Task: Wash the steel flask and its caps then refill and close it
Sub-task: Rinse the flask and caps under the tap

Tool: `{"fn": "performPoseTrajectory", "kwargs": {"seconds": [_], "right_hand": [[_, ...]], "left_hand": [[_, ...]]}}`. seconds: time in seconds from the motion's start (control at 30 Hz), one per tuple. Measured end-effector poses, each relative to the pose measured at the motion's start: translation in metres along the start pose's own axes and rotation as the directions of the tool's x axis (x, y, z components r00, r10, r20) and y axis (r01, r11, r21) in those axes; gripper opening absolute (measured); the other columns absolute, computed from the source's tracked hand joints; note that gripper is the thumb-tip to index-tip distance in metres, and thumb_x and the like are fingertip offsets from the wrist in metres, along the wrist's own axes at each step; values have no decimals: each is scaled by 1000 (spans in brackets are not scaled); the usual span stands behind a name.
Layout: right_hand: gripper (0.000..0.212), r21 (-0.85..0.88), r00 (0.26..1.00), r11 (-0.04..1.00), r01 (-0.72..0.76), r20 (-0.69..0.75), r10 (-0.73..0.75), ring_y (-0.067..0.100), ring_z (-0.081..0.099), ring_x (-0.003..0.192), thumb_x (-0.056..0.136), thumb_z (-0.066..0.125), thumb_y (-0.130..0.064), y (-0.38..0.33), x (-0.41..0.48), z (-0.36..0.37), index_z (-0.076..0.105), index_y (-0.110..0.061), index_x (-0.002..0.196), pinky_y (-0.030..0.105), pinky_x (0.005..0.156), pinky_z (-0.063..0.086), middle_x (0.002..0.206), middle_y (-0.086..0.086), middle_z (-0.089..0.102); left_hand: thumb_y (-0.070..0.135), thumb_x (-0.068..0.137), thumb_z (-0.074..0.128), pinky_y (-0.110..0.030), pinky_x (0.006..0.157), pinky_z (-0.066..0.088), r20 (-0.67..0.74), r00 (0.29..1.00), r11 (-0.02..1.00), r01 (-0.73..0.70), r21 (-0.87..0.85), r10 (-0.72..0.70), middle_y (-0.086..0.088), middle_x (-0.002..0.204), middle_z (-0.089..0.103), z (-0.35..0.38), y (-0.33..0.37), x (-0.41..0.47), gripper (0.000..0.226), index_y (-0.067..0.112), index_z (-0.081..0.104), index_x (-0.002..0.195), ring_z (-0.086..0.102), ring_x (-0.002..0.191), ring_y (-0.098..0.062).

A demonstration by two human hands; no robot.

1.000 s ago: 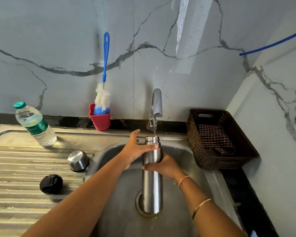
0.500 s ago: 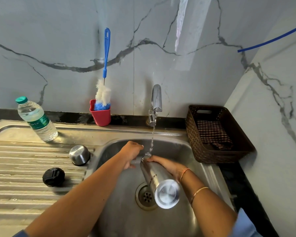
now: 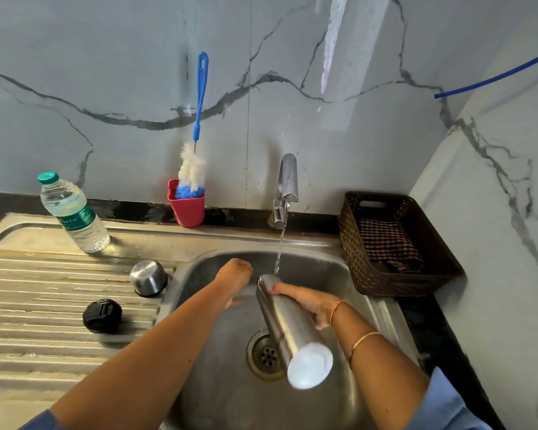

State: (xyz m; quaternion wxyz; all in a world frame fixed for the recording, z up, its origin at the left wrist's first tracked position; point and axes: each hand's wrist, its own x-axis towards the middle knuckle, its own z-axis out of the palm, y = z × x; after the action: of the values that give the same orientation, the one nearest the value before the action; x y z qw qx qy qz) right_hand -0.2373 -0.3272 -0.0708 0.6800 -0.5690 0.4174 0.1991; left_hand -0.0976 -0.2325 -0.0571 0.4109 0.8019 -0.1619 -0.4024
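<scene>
Over the sink (image 3: 323,265), the right hand (image 3: 311,301) grips the tipped steel flask (image 3: 286,324), its mouth under water from the tap (image 3: 288,181). The left hand (image 3: 235,274) curls beside it, holding nothing.

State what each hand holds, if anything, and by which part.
The right hand grips the steel flask by its upper body, near the mouth. The left hand, fingers curled, holds nothing visible.

Blue sleeves (image 3: 444,405); right wrist: orange thread (image 3: 337,308), gold bangle (image 3: 363,339)
</scene>
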Motion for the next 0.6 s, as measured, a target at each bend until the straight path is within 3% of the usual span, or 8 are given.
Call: {"fn": "performPoseTrajectory", "kwargs": {"seconds": [0.07,0.17,0.27,0.33,0.4,0.47,0.53,0.6], "right_hand": [[61,-195,988,977,89,-107,-111,20,59,102,77,70,-51,0,1,2,45,-22,123,37,87,51,113,4,60],[80,-459,903,863,212,-246,-353,18,58,104,67,79,-48,1,6,7,37,-27,131,39,91,52,118,-3,59],[81,-734,803,670,113,-329,-496,24,64,98,66,71,-60,0,3,15,32,-25,128,35,83,52,114,1,64],[75,-801,719,597,51,-385,-579,28,65,98,71,66,-60,-3,-2,25,32,-23,127,34,80,50,111,3,65],[74,-800,623,600,0,-469,-626,29,65,100,75,64,-59,-6,-4,35,32,-19,129,33,79,48,111,5,65],[72,-709,564,704,36,-567,-600,29,64,101,76,64,-58,-12,-6,39,32,-19,127,32,77,47,111,3,65],[67,-547,568,824,147,-636,-523,28,65,100,74,67,-56,-20,-5,36,34,-20,120,31,76,46,108,1,65],[66,-347,595,902,258,-678,-431,26,65,97,73,70,-53,-29,3,26,35,-20,118,31,77,48,107,1,64]], "left_hand": [[15,96,43,-27,73,36,-34,989,982,-136,128,142,-9,95,54,0,2,3,16,18,59,98,49,85,-23],[25,99,47,-23,78,38,-21,941,912,-322,255,338,-4,116,61,2,12,6,29,14,57,124,58,106,-21],[39,96,51,-28,77,46,50,908,848,-408,337,416,-2,106,66,6,28,5,28,16,62,109,61,96,-18],[42,94,53,-30,72,45,31,907,816,-393,423,421,-4,97,66,9,37,8,30,14,62,97,59,86,-18],[38,94,56,-30,74,42,-12,890,806,-407,429,455,-7,104,62,13,45,13,26,13,62,100,58,91,-19],[41,86,66,-25,79,41,-85,880,863,-433,261,467,-1,112,55,19,52,14,39,16,57,115,54,98,-14],[47,78,73,-26,84,43,-125,919,926,-378,3,375,5,111,52,24,57,7,59,19,48,122,52,100,-11],[53,75,72,-30,91,47,-33,967,955,-256,-147,254,4,114,56,28,48,6,63,20,48,122,57,102,-14]]}}
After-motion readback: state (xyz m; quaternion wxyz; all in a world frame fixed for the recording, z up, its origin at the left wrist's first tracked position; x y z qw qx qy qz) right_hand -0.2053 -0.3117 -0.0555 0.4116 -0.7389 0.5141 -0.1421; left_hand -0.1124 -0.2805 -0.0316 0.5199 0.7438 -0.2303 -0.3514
